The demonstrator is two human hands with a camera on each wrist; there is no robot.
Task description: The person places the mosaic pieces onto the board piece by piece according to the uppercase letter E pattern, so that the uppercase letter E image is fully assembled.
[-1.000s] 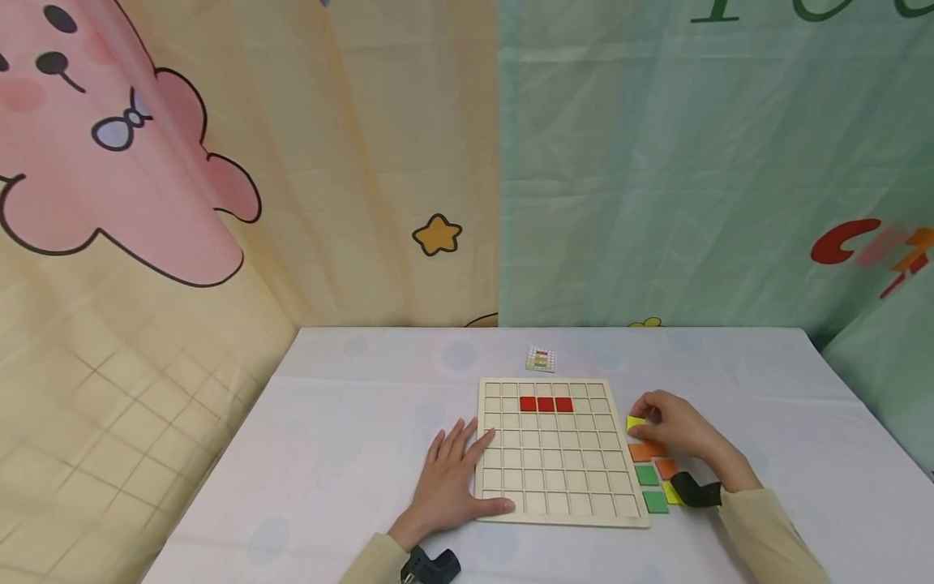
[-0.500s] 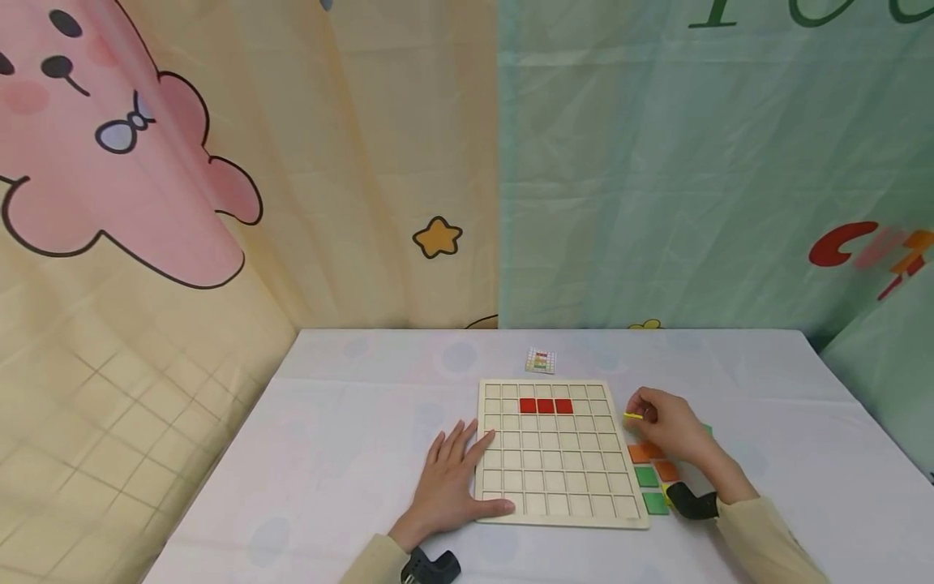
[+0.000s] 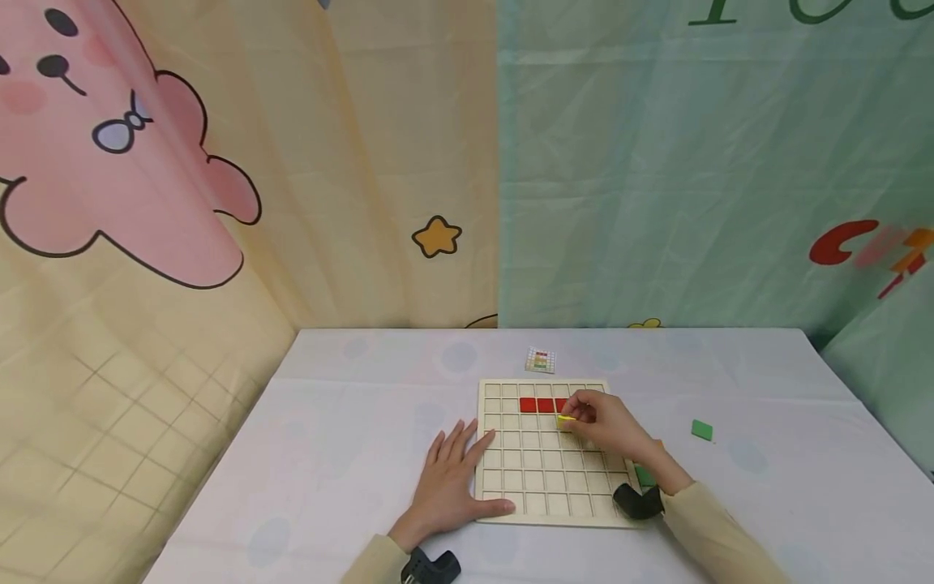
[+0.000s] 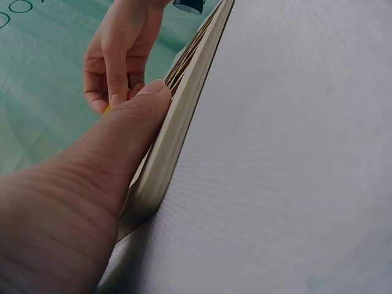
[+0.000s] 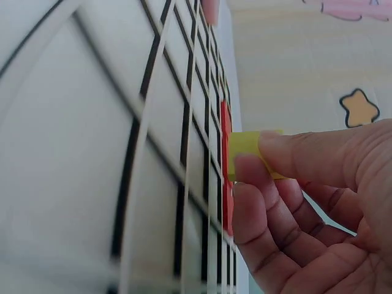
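Note:
A pale wooden grid board (image 3: 536, 504) lies on the table, with a row of 3 red square tiles (image 3: 537, 405) near its far edge. My right hand (image 3: 611, 426) pinches a yellow square tile (image 3: 564, 422) between thumb and fingers, over the grid just on the near side of the rightmost red tile. In the right wrist view the yellow tile (image 5: 245, 150) stands on edge, overlapping the red row. My left hand (image 3: 454, 484) rests spread at the board's left side, thumb on the near left corner and fingertips on the left edge.
Behind the board lies a small card (image 3: 541, 360) with a coloured grid pattern. One green tile (image 3: 702, 430) sits apart on the right of the table. Another green tile (image 3: 645, 476) shows beside the board; my right forearm and the wrist camera (image 3: 638, 502) hide the other loose tiles there.
My right hand has lifted the yellow tile from beside the board and carried it left over the grid. The far green tile has come into view. My left hand has stayed put.

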